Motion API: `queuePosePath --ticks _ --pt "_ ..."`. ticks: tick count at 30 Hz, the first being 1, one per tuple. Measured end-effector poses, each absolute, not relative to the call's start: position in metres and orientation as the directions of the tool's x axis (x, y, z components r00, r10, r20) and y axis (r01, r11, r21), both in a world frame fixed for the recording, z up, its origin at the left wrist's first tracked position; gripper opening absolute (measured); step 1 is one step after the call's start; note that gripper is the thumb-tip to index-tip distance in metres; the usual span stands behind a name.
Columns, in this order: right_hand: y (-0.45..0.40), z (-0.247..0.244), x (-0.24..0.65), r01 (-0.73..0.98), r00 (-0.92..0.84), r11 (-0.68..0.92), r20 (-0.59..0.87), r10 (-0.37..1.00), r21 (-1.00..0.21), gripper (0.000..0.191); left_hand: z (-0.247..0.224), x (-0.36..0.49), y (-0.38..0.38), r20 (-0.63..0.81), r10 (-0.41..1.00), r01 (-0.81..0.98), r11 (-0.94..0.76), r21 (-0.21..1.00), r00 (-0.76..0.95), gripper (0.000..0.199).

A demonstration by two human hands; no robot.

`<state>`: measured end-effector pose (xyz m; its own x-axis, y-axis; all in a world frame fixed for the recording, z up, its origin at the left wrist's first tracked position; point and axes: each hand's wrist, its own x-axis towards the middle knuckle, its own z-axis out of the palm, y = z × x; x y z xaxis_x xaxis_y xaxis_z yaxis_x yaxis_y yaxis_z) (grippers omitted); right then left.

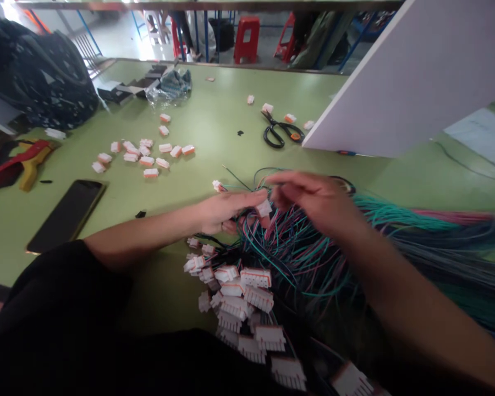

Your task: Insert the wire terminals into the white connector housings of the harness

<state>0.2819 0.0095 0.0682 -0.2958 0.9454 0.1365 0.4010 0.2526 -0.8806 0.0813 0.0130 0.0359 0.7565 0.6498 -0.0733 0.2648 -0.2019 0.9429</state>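
Note:
Between its thumb and fingers, my left hand [231, 210] grips a white connector housing [264, 209] with some orange on it. My right hand [307, 195] hovers just right of that housing, blurred by motion, its fingers bent; whether a wire is pinched there I cannot make out. Under both hands lies a thick bundle of wires [297, 253] in teal, pink and dark colours, running off to the right. Several white connectors [256, 278] on wire ends hang in a cluster at the near edge, close to my body.
Loose white-and-orange connectors [147, 160] lie scattered left of centre. Black scissors [274, 135] rest near a white upright panel [396, 82]. At left are a phone [66, 214], a red-and-yellow tool [25, 162] and a dark patterned bag [45, 77]. Red stools [246, 38] stand beyond the table.

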Motion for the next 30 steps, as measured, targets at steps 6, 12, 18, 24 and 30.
queuePosePath --ticks 6,12,18,24,30 --pt "-0.007 0.051 0.255 0.431 -0.400 0.282 0.098 0.911 -0.858 0.022 0.035 0.080 0.014 -0.021 0.670 0.197 -0.189 0.962 0.742 0.062" --pt "-0.003 0.051 0.265 0.329 -0.315 0.127 0.019 0.949 -0.936 0.024 0.038 0.065 0.022 -0.182 0.598 0.116 0.147 0.982 0.780 0.034" --pt "-0.002 0.047 0.262 0.145 -0.300 0.038 -0.007 0.954 -0.989 0.029 0.046 0.071 0.012 -0.318 0.660 0.072 0.372 0.925 0.680 0.020" --pt "-0.001 0.050 0.265 0.247 -0.249 0.082 0.018 0.968 -0.965 0.026 0.049 0.069 0.010 -0.204 0.786 0.251 0.064 0.966 0.584 0.017" --pt "-0.004 0.056 0.265 0.441 -0.300 0.179 0.044 0.953 -0.879 0.022 0.050 0.070 0.007 -0.053 0.828 0.377 -0.196 0.905 0.558 0.016"
